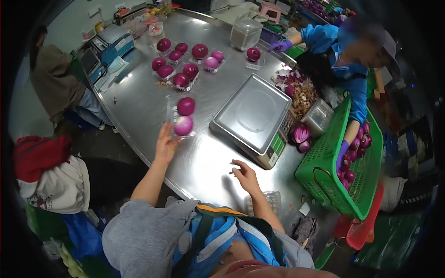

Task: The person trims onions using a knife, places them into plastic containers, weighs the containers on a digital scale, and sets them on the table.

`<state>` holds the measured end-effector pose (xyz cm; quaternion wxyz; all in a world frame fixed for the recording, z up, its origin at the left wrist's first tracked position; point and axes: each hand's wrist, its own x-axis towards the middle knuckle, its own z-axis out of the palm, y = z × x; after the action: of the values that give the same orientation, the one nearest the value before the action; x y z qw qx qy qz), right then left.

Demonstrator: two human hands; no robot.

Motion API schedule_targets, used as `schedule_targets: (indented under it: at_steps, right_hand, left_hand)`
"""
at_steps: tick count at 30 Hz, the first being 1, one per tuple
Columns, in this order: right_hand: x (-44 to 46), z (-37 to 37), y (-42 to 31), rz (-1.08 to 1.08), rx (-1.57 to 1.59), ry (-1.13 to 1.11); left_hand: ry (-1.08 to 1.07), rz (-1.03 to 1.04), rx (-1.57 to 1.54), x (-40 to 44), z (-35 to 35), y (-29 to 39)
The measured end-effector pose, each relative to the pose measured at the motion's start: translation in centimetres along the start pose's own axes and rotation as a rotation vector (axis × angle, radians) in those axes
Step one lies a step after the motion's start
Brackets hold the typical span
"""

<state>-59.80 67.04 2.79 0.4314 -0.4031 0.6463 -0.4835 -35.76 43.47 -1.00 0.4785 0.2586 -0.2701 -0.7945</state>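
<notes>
Head view: clear tray (171, 105), long axis running forward, left hand (167, 144) beside it, right hand (245, 177) apart (both loosely open).

The left hand (167, 142) is at the farther left, fingers extended and slightly parted. The right hand (244, 177) is nearer and to the right, fingers loosely bent. Both forearms (151, 183) are bare.

Hard white glare, probably from overhead, pools on the steel table (197, 169); a soft shadow lies beside the person's right hand (244, 178). Over to the right it turns murky, the co-worker's head (364, 41) is blurred, and straight edges bow toward black corners.
</notes>
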Motion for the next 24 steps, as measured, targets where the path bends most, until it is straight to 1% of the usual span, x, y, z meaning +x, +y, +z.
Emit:
schedule_targets:
  at_steps: [1,2,3,4,5,7,8,9,10,11,12,13,14,15,16,17,18,19,20,22,24]
  right_hand:
    - [-1.3,0.2,0.4,0.074,0.113,0.045]
    - [-2.5,0.2,1.3,0.112,0.192,0.098]
    - [-3.6,0.0,1.7,0.116,0.187,0.101]
    - [-4.6,-0.3,2.0,0.145,0.189,0.157]
    - [-5.7,-0.8,2.3,0.174,0.193,0.217]
    - [-8.0,-2.0,4.0,0.191,0.146,0.359]
    - [-9.2,-2.9,5.4,0.198,0.070,0.431]
    - [-10.7,-4.2,9.5,0.129,0.008,0.518]
    - [-12.7,-5.5,11.4,0.170,-0.154,0.578]
    - [-14.8,-5.5,11.2,0.198,-0.147,0.617]
    - [-16.9,-5.4,10.2,0.187,-0.510,0.798]
    - [-19.0,-5.1,9.3,0.193,-0.889,0.962]
    - [-21.0,-4.8,8.7,0.251,-0.896,1.014]
    - [-22.6,-4.5,8.1,0.467,-0.934,1.073]
    - [-24.0,-4.3,7.8,0.684,-0.953,1.126]
    - [-25.0,-4.0,8.3,0.779,-0.893,1.164]
    - [-25.8,-3.6,9.3,0.871,-0.825,1.199]
    - [-26.1,-3.4,9.8,0.917,-0.711,1.225]
    - [-26.7,-3.7,11.7,0.909,-0.623,1.198]
    - [-25.4,-3.7,9.6,1.004,-0.637,1.164]
    - [-25.7,-4.7,12.3,0.897,-0.693,1.259]
  left_hand:
    - [0.037,0.054,0.031,0.2,-2.2,0.9]
    - [0.040,0.052,0.025,0.6,-4.3,1.4]
    - [0.147,0.143,-0.031,1.4,-6.4,1.6]
    - [0.250,0.233,-0.086,2.4,-8.6,2.0]
    - [0.258,0.279,-0.108,3.4,-10.9,2.5]
    - [0.368,0.316,-0.004,5.7,-14.4,4.0]
    - [0.416,0.351,0.038,7.2,-15.9,4.7]
    - [0.459,0.380,0.084,9.0,-16.9,5.5]
    - [0.497,0.394,0.009,10.7,-16.9,6.3]
    - [0.525,0.331,0.016,13.0,-19.3,6.9]
    - [0.559,0.312,0.076,14.3,-19.8,7.6]
    - [0.707,0.364,0.159,14.4,-17.1,8.0]
    - [0.862,0.399,0.245,14.4,-13.9,8.4]
    - [0.714,0.490,0.428,15.5,-14.8,7.5]
    - [0.574,0.404,0.506,14.4,-13.0,6.8]
    - [0.557,0.476,0.561,13.0,-9.6,4.9]
    - [0.450,0.417,0.656,10.6,-6.4,3.4]
    - [0.355,0.366,0.673,9.1,-4.6,0.9]
    - [0.267,0.317,0.689,7.7,-2.9,-1.5]
    - [0.084,0.240,0.700,4.9,0.9,-6.9]
    - [-0.160,0.073,0.711,1.2,5.2,-9.9]
